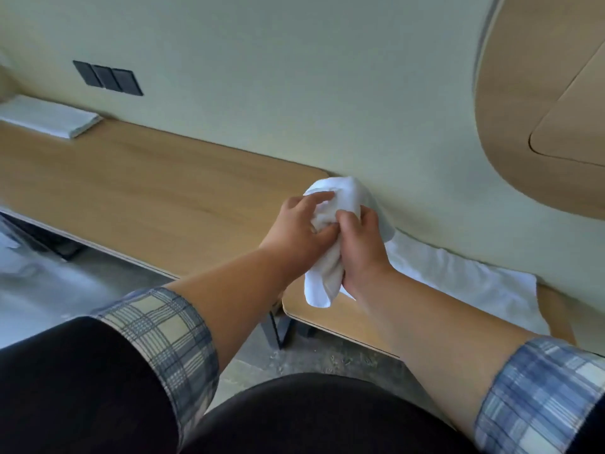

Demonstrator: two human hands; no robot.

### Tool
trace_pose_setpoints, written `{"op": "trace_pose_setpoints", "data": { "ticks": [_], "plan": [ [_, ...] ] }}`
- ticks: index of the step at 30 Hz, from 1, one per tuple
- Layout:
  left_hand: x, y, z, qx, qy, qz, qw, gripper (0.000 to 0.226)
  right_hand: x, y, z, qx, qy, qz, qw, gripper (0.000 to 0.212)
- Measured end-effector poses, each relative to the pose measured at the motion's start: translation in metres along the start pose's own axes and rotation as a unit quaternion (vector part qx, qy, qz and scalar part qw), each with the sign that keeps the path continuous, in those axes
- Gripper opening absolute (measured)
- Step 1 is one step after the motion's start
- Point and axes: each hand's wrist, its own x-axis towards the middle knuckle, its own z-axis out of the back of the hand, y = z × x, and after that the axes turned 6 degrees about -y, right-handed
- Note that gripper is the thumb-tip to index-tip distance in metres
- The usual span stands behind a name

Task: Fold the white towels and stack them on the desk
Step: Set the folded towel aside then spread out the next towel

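A bunched white towel [330,270] hangs in the air between my hands, above the gap at the desk's right end. My left hand [302,226] pinches its upper folds, and my right hand [361,247] grips its middle with curled fingers. Its lower end dangles below my right hand. Another white towel [465,283] lies spread flat on the lower wooden bench [347,326] to the right, against the wall. A folded white towel [49,116] sits at the far left end of the wooden desk [147,194].
The pale wall [294,93] runs along the back of the desk, with black switch plates [108,78] at upper left. A rounded wooden panel [540,109] hangs at upper right. Grey floor [65,283] lies below the desk's front edge.
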Motion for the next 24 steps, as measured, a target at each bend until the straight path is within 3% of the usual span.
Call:
{"op": "trace_pose_setpoints", "data": {
  "ticks": [6, 13, 19, 24],
  "plan": [
    [-0.026, 0.06, 0.113, 0.008, -0.051, 0.006, 0.999, 0.053, -0.047, -0.02, -0.121, -0.057, 0.023, 0.054, 0.997, 0.038],
    [-0.036, 0.155, 0.27, 0.094, -0.034, 0.014, 0.995, 0.054, -0.095, -0.07, -0.285, -0.039, 0.039, 0.083, 0.995, 0.045],
    [-0.034, 0.205, 0.355, 0.089, -0.035, 0.04, 0.995, 0.053, -0.112, -0.09, -0.381, -0.059, 0.047, 0.084, 0.994, 0.023],
    [-0.005, 0.241, 0.39, 0.09, -0.04, 0.049, 0.994, 0.054, -0.095, -0.101, -0.437, -0.068, 0.067, 0.094, 0.991, 0.024]
  ]
}}
